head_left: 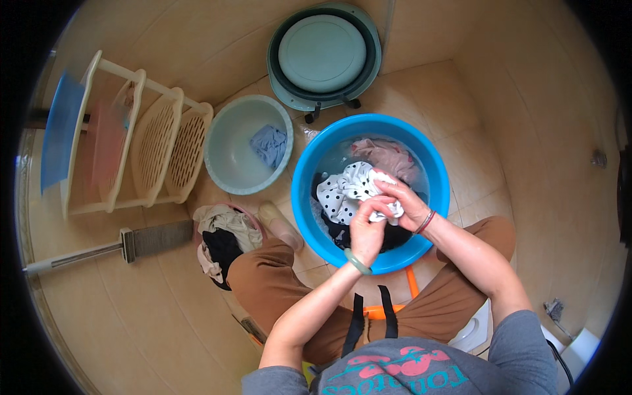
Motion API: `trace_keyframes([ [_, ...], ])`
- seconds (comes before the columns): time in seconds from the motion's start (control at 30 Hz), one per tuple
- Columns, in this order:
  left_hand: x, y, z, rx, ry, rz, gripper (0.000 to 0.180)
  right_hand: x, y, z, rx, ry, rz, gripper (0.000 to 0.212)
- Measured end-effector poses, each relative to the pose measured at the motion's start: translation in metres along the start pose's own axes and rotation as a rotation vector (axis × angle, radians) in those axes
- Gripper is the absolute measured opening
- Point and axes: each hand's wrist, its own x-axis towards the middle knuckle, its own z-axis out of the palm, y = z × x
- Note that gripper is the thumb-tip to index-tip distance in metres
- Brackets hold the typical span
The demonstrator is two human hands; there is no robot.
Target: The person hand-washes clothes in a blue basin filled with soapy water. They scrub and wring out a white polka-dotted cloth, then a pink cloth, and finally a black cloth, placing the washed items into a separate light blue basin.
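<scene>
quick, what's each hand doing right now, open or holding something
Left hand: closed, holding the white polka-dot cloth.
Right hand: holding the same cloth, fingers partly curled over it.

Soft, fairly bright light — faint shadows, edges bowed, corners black

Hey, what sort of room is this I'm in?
Likely a bathroom or laundry corner: a round blue plastic basin holds soaking laundry, a round pale-green plastic basin with a light-blue cloth stands nearby, and the floor is beige tile.
</scene>
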Motion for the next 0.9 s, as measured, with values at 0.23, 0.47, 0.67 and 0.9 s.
trace_keyframes([
  [0.23,0.029,0.011,-0.028,-0.713,0.197,-0.686,0.057,-0.01,-0.021,0.019,-1.05,0.158,-0.7,0.04],
  [0.47,0.064,-0.009,-0.031,-1.199,-0.047,-0.897,0.054,-0.06,0.019,0.065,-1.459,-0.334,-1.05,0.019],
  [0.67,0.037,-0.065,-0.036,-1.122,0.024,-0.422,0.031,-0.007,0.013,0.035,-1.463,-0.055,-1.189,0.012],
  [0.9,0.03,-0.033,-0.001,-0.75,0.427,-0.57,0.025,0.0,0.009,0.026,-1.613,0.153,-1.067,0.013],
])
